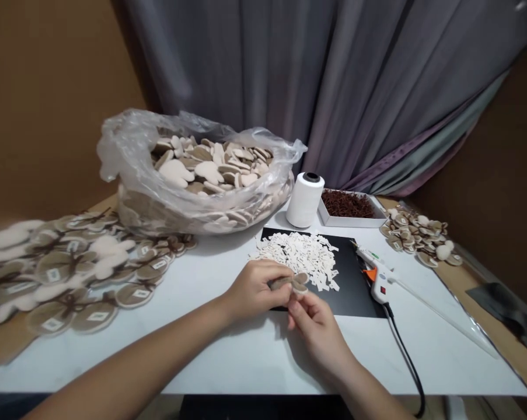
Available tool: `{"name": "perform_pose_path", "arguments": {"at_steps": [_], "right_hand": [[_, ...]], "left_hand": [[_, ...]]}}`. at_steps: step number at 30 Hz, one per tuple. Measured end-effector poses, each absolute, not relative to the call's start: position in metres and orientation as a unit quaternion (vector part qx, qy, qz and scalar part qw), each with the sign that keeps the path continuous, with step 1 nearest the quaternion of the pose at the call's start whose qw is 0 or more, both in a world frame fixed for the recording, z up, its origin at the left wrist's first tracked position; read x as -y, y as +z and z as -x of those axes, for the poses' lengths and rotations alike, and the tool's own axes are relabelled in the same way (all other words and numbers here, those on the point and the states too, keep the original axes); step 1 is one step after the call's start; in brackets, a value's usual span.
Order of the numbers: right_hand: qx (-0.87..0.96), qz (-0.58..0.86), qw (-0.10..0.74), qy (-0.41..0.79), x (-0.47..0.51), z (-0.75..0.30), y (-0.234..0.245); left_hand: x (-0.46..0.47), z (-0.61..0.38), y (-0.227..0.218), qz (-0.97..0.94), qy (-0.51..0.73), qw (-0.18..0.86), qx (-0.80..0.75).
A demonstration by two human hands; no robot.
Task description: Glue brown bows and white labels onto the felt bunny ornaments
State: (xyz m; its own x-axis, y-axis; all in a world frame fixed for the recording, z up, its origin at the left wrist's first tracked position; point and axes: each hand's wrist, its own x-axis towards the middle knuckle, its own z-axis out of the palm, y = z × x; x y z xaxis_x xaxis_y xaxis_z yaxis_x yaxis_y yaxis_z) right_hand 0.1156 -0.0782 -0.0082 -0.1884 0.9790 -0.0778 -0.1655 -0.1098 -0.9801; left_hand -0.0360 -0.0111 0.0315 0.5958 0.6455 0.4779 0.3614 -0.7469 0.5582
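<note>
A small brown felt piece with rounded lobes and pale edges (pixel 300 281) is pinched between the thumb and fingers of my left hand (pixel 263 284). My right hand (pixel 313 324) is closed at its lower edge, thumb and fingertips together against the piece; anything else in that pinch is too small to make out. Just beyond my hands, a heap of small white labels (pixel 307 254) lies on and beside a black sheet (pixel 351 280). To the right rests a white glue gun (pixel 380 283) with an orange trigger and a clear glue stick (pixel 442 315) at its rear.
A clear plastic bag (pixel 197 210) full of felt pieces stands at the back. Near it are a white thread cone (pixel 305 201) and a box of dark red-brown bows (pixel 348 204). Labelled felt pieces cover the left side (pixel 94 318); more lie far right (pixel 416 233). A black cord (pixel 405 350) crosses the front edge.
</note>
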Motion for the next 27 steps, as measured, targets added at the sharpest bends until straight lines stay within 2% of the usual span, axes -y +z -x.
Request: {"name": "perform_pose_path", "arguments": {"at_steps": [2, 5, 8, 11, 14, 18, 23, 27], "right_hand": [[0.478, 0.427, 0.476, 0.602, 0.072, -0.118, -0.002], [0.457, 0.429, 0.469, 0.622, 0.067, -0.125, 0.006], [0.472, 0.423, 0.424, 0.647, 0.066, -0.135, 0.007], [0.537, 0.446, 0.366, 0.616, 0.064, -0.146, 0.006], [0.595, 0.472, 0.334, 0.559, 0.056, -0.155, 0.008], [0.655, 0.48, 0.348, 0.468, 0.039, -0.164, 0.01], [0.691, 0.428, 0.278, 0.512, 0.026, -0.165, -0.003], [0.767, 0.484, 0.208, 0.366, 0.028, -0.17, -0.008]], "left_hand": [[0.014, 0.035, 0.033, -0.876, 0.338, 0.2, -0.28], [0.016, 0.035, 0.032, -0.896, 0.336, 0.134, -0.258], [0.015, 0.037, 0.028, -0.914, 0.323, 0.051, -0.241], [0.01, 0.039, 0.022, -0.921, 0.305, 0.015, -0.243], [0.006, 0.041, 0.016, -0.92, 0.292, 0.017, -0.26], [0.007, 0.039, 0.01, -0.914, 0.302, 0.049, -0.265], [0.01, 0.032, 0.006, -0.914, 0.297, 0.069, -0.266], [0.006, 0.031, 0.008, -0.923, 0.214, 0.128, -0.292]]}}
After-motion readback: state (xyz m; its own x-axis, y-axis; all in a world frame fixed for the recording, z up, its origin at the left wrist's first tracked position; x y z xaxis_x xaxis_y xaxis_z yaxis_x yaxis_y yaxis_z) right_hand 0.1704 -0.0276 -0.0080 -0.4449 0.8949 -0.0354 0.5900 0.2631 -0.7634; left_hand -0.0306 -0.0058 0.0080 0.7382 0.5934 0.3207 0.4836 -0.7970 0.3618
